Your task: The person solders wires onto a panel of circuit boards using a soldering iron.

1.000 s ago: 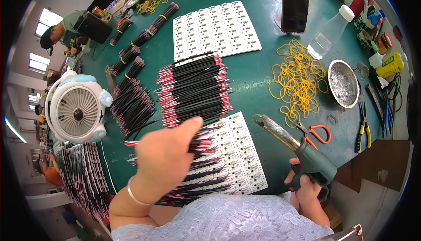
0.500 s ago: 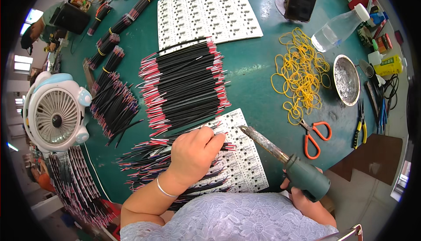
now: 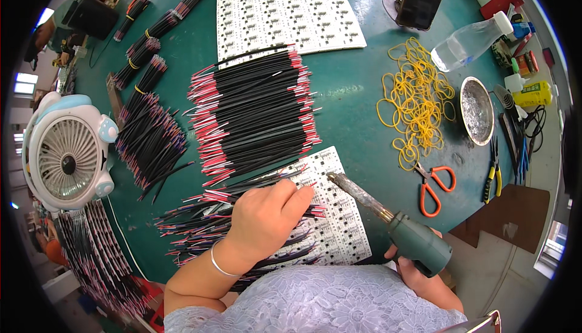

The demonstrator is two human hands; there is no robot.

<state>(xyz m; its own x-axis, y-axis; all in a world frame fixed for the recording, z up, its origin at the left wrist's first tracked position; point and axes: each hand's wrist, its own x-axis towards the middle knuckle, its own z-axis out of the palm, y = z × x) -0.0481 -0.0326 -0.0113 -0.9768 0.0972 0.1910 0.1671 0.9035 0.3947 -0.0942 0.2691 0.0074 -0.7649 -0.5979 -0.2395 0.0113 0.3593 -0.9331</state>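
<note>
My left hand (image 3: pixel 267 215) is closed in a pinch above the near white circuit board (image 3: pixel 348 227). A thin wire end seems to poke out by its fingertips; the rest is hidden under the fingers. Black-sleeved wires (image 3: pixel 200 230) with red and white ends lie across the board's left part and under my forearm. In my right hand (image 3: pixel 412 269) is a soldering iron (image 3: pixel 418 242) with a dark green handle. Its tip points up and left, over the board's upper part, a little right of my left fingertips. Beyond them lies a wide row of black wires (image 3: pixel 260 112).
A stack of white circuit boards (image 3: pixel 285 12) lies at the back. Rubber bands (image 3: pixel 418 103), a metal bowl (image 3: pixel 478 112), orange-handled cutters (image 3: pixel 431 187), pliers (image 3: pixel 492 172) and a bottle (image 3: pixel 470 45) are on the right. A fan (image 3: pixel 70 151) and wire bundles (image 3: pixel 151 139) stand left.
My left hand has shifted very slightly, staying pinched over the board. The soldering iron has moved a little to the left. The whole view has tilted slightly.
</note>
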